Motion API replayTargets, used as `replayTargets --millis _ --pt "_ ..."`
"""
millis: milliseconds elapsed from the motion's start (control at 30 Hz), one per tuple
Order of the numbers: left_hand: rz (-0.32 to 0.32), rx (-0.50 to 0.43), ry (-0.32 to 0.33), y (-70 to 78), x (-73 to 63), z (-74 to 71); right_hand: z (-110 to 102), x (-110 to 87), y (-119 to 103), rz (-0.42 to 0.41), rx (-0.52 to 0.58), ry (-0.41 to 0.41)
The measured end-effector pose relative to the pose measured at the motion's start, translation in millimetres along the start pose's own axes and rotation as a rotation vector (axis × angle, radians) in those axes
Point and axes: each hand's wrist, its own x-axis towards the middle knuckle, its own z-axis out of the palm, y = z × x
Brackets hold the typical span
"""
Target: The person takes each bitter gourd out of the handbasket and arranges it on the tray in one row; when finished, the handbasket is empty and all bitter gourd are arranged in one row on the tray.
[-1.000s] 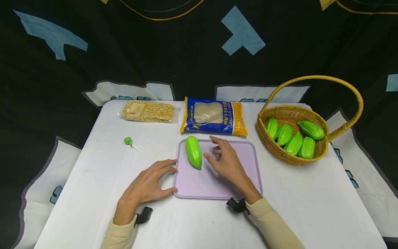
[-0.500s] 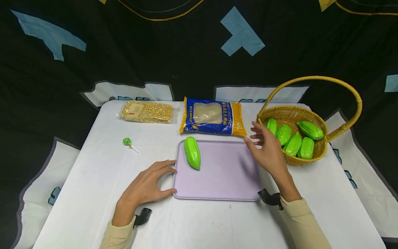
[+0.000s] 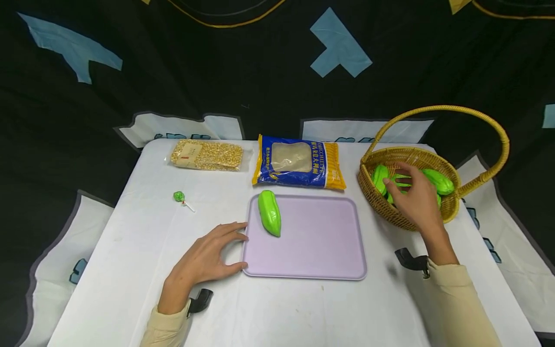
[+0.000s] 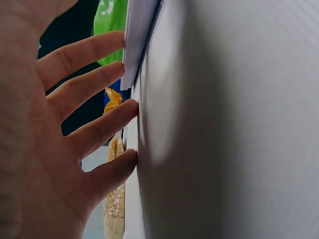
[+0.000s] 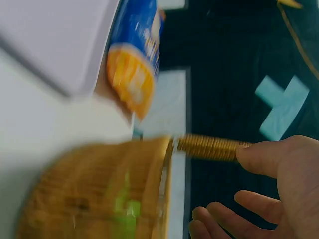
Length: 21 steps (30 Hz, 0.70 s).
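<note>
On the lilac tray (image 3: 321, 236) lies a long, glossy green ridged fruit (image 3: 270, 213), near the left edge. My left hand (image 3: 205, 255) rests at that edge, fingers spread; in the left wrist view its fingertips (image 4: 117, 39) touch or nearly touch the tray's side. My right hand (image 3: 416, 197) hovers over the wicker basket (image 3: 383, 209), fingers apart and loosely bent, with no fruit visibly held. Several more green fruits (image 3: 439, 181) lie in the basket, some hidden behind that hand. The right wrist view is blurred; the hand (image 5: 279, 194) shows beside the basket rim.
A blue and yellow pasta bag (image 3: 299, 163) lies behind the tray. To its left is a clear bag of corn kernels (image 3: 208, 155). A green lollipop (image 3: 182, 200) lies on the left of the white table (image 3: 130, 241). The basket's tall handle (image 3: 438, 108) arches up.
My right hand has moved right, from above the tray near the green fruit to over the basket. The left hand, tray and fruit on it have stayed in place.
</note>
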Motion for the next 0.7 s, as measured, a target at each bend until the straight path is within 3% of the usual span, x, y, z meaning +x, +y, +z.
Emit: replayTargets --millis 167,367,700 --pt "0.003 0.004 0.001 -0.5 0.1 0.5 -19.9 14.2 23.2 0.074 -0.062 -0.038" --pt "0.006 0.006 0.008 -0.6 0.4 -1.3 -34.9 33.4 52.2 0.067 -0.151 -0.007" --pt "-0.004 -0.006 -0.005 -0.5 -0.1 0.0 -40.4 49.1 90.3 0.107 -0.331 -0.027"
